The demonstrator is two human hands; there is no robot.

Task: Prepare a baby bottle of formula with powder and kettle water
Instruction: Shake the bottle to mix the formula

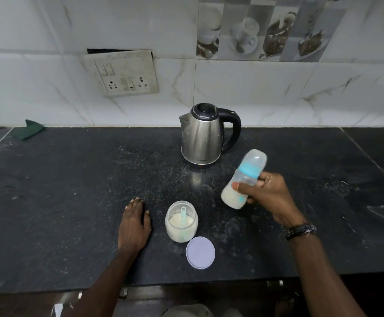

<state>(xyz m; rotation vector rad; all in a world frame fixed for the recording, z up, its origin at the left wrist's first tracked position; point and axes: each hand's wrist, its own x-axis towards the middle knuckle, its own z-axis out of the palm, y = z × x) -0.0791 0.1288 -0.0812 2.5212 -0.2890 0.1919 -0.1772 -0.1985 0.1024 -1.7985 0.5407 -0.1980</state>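
Observation:
My right hand (264, 191) grips a baby bottle (243, 179) above the counter, tilted with its capped top pointing up and to the right. The bottle has a blue ring, a clear cap and milky liquid in its lower part. My left hand (135, 221) rests flat on the dark counter (72, 191), fingers straight. Just right of it stands an open glass jar (181, 221) of pale powder with a light blue scoop (183, 213) standing in it. The jar's round lid (200, 252) lies flat in front of the jar. A steel kettle (203, 136) with a black handle stands farther back.
White powder is scattered over the counter around the kettle and jar. A green cloth (28, 129) lies at the back left against the tiled wall. A switch and socket plate (122, 74) is on the wall. The counter's front edge runs below my forearms.

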